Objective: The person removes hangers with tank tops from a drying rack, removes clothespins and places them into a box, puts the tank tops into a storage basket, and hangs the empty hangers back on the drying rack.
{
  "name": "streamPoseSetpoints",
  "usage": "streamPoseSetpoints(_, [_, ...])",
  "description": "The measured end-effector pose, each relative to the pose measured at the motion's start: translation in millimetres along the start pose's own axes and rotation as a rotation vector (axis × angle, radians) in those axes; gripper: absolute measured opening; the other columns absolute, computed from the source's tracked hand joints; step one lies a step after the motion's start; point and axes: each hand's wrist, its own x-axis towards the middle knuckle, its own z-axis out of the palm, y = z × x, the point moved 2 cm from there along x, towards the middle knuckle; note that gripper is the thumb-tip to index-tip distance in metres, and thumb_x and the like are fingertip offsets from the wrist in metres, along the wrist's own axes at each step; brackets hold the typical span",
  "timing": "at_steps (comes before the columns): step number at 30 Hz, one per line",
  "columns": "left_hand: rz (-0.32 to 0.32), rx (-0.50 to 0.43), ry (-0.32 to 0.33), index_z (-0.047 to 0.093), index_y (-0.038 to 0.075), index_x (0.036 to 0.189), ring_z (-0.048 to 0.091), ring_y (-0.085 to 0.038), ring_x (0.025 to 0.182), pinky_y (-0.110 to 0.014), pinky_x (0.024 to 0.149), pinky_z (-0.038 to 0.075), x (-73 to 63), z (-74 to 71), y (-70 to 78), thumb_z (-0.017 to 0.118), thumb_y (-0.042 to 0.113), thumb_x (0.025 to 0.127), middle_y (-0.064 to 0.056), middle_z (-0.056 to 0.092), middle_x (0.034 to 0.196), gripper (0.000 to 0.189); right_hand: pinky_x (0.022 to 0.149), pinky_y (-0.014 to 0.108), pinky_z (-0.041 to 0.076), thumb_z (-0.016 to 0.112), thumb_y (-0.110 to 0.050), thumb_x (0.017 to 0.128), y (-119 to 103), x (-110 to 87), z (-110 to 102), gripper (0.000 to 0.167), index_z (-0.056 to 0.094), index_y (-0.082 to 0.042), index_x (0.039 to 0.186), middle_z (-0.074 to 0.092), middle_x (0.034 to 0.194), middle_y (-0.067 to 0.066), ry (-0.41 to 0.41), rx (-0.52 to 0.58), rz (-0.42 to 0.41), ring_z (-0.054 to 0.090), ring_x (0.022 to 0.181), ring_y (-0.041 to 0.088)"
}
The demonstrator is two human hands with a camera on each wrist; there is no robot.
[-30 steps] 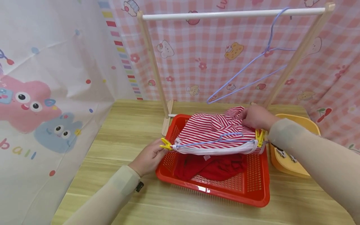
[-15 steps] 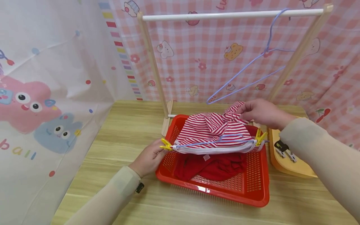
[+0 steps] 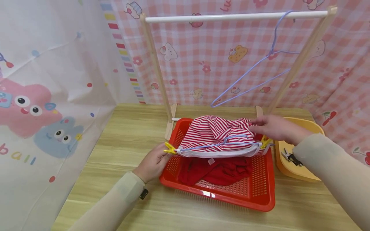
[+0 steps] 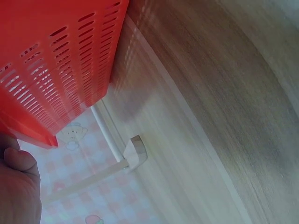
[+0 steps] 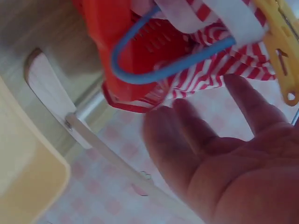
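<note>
A red-and-white striped garment (image 3: pixel 214 128) with a white waistband lies over the red basket (image 3: pixel 216 195), hung by its loops on a blue clothes hanger (image 3: pixel 202 147). Yellow clothespins (image 3: pixel 170 148) sit at both ends of the hanger. My left hand (image 3: pixel 153 163) pinches the hanger's left end, beside the basket's left rim; most of its fingers are hidden. Straight fingers of my right hand (image 3: pixel 277 128) reach over the garment's bunched back right part. In the right wrist view these fingers are spread beside the striped cloth, below the hanger's end and a yellow clothespin (image 5: pixel 282 51).
Red clothing (image 3: pixel 216 173) lies inside the basket. Behind stands a wooden rack with a white rail (image 3: pixel 231 16), from which another blue hanger (image 3: pixel 245 78) hangs. To the right, a yellow tub (image 3: pixel 300 175) holds several clips (image 3: pixel 289 157), partly behind the right forearm.
My right hand lifts and pulls the striped cloth at the back right, then lets it go and straightens its fingers. The bunched cloth has dropped lower. My left hand stays put.
</note>
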Motion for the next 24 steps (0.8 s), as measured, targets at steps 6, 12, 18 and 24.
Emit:
streamPoseSetpoints(6, [0.042, 0.033, 0.039, 0.074, 0.017, 0.125, 0.062, -0.026, 0.128, -0.054, 0.108, 0.054, 0.0, 2.5, 0.6, 0.054, 0.021, 0.110, -0.011, 0.067, 0.137, 0.025, 0.115, 0.069, 0.040, 0.048, -0.058, 0.108, 6, -4.5, 2, 0.078, 0.039, 0.000, 0.160, 0.039, 0.161, 0.033, -0.085, 0.157, 0.092, 0.038, 0.147, 0.055])
streamPoseSetpoints(12, [0.101, 0.058, 0.075, 0.075, 0.016, 0.121, 0.064, -0.022, 0.121, -0.051, 0.105, 0.054, 1.8, 6.8, -1.3, 0.057, 0.016, 0.109, -0.006, 0.070, 0.129, 0.022, 0.116, 0.068, 0.039, 0.048, -0.058, 0.108, 1, -0.5, 5, 0.081, 0.032, 0.001, 0.162, 0.036, 0.163, 0.034, -0.113, 0.215, 0.114, 0.036, 0.148, 0.055])
streamPoseSetpoints(18, [0.138, 0.076, 0.095, 0.075, 0.014, 0.119, 0.065, -0.023, 0.121, -0.051, 0.105, 0.054, 3.3, 10.5, -0.5, 0.058, 0.014, 0.108, -0.008, 0.072, 0.127, 0.021, 0.116, 0.070, 0.038, 0.045, -0.054, 0.110, 1, 9.6, 6, 0.077, 0.032, 0.001, 0.162, 0.038, 0.162, 0.034, -0.085, 0.267, 0.093, 0.035, 0.149, 0.055])
streamPoseSetpoints(24, [0.103, 0.086, 0.098, 0.074, 0.015, 0.122, 0.064, -0.021, 0.121, -0.049, 0.105, 0.055, 5.7, 10.9, -0.8, 0.057, 0.017, 0.108, -0.004, 0.070, 0.128, 0.022, 0.121, 0.067, 0.033, 0.049, -0.054, 0.108, 0, 23.9, 3, 0.075, 0.037, -0.002, 0.162, 0.040, 0.161, 0.031, -0.041, 0.261, 0.073, 0.036, 0.149, 0.051])
